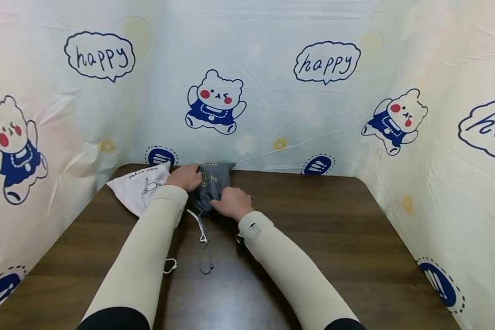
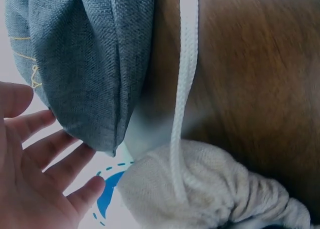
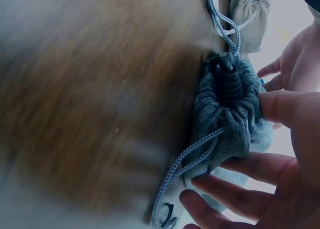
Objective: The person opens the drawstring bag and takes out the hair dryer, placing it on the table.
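A grey drawstring bag (image 1: 212, 185) with gold print lies at the table's far edge. My left hand (image 1: 185, 178) is at its left side, fingers extended against the cloth; in the left wrist view they touch its lower end. My right hand (image 1: 233, 201) touches the bag's near right side, thumb and fingers spread by its gathered mouth. A black ribbed cord end (image 3: 227, 84) pokes out of that mouth in the right wrist view. Left of it lies a white drawstring bag (image 1: 142, 185) printed "Hair dryer", partly behind my left arm.
Grey drawstring loops (image 1: 206, 263) and a white cord (image 1: 200, 227) trail toward me on the brown wooden table (image 1: 313, 229). Another white cord end (image 1: 170, 266) shows beside my left sleeve. A printed curtain (image 1: 268, 105) hangs behind the table and along both sides.
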Motion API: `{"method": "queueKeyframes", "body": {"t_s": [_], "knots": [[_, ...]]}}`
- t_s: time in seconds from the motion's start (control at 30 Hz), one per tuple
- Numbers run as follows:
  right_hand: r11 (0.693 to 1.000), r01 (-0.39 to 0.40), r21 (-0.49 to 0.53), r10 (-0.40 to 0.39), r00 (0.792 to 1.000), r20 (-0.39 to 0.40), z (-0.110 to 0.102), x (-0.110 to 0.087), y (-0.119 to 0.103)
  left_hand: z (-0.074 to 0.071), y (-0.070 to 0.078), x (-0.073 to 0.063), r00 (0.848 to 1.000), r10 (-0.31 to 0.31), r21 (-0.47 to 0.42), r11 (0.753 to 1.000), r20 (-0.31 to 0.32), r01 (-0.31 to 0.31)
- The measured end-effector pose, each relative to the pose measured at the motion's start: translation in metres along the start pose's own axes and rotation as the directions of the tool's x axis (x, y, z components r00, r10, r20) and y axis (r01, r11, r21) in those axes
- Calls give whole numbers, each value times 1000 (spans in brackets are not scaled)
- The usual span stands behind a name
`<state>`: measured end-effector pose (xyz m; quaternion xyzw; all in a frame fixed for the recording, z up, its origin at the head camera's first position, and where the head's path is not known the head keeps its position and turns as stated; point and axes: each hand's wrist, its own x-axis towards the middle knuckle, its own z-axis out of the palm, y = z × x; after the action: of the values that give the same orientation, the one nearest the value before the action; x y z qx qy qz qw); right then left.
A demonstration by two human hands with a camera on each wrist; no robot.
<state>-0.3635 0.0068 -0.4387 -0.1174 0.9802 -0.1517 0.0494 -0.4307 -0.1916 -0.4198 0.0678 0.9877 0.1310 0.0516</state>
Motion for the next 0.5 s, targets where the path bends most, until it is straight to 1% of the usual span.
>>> {"method": "queueKeyframes", "body": {"t_s": [0.1, 0.23, 0.4, 0.5], "knots": [[999, -33, -1, 33, 999, 13, 2, -1, -3, 2, 0, 1, 1000, 0, -7, 1000, 5, 0], [997, -76, -2, 76, 997, 10, 1, 0, -8, 2, -2, 2, 1000, -2, -9, 1000, -7, 2], [995, -97, 22, 96, 995, 16, -2, 1, -11, 1, -2, 3, 1000, -12, -15, 1000, -6, 12], [995, -103, 11, 103, 995, 19, -1, 1, -11, 2, -3, 3, 1000, -11, -17, 1000, -1, 11]]}}
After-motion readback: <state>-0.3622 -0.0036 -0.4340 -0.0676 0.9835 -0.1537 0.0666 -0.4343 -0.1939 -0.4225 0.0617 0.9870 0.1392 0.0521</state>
